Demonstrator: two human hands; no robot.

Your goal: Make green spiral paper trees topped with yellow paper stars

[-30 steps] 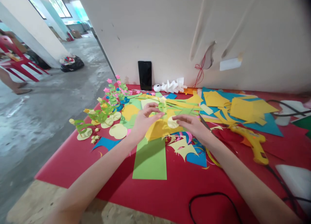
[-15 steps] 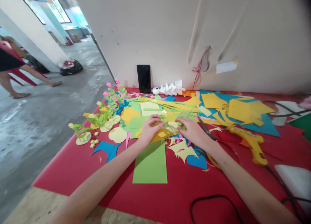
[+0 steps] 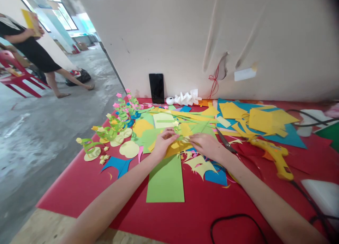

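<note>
Between my two hands is a small green paper spiral (image 3: 180,137) with a pale star on top and a pale yellow paper base. My left hand (image 3: 164,142) is closed, its fingertips pinching the spiral's left side. From the right, my right hand (image 3: 205,144) is closed with its fingertips at the base's edge, partly covering it. Yellow and green paper lies beneath both hands. A green paper sheet (image 3: 165,182) lies nearer me. To the left stand several finished-looking spirals (image 3: 91,148) on round bases, beside a pale yellow scalloped paper piece (image 3: 129,150) and small folded stars (image 3: 104,160).
Scissors (image 3: 225,141) and a yellow glue gun (image 3: 275,155) with a black cord lie right of my right hand. Yellow scraps cover a blue sheet (image 3: 293,138). A phone (image 3: 156,88) leans on the back panel. A person (image 3: 37,53) walks at far left near a red chair (image 3: 22,79).
My right hand has shifted slightly left, closer to my left hand, and covers more of the pale base. The person in the background has come further into view, holding something yellow.
</note>
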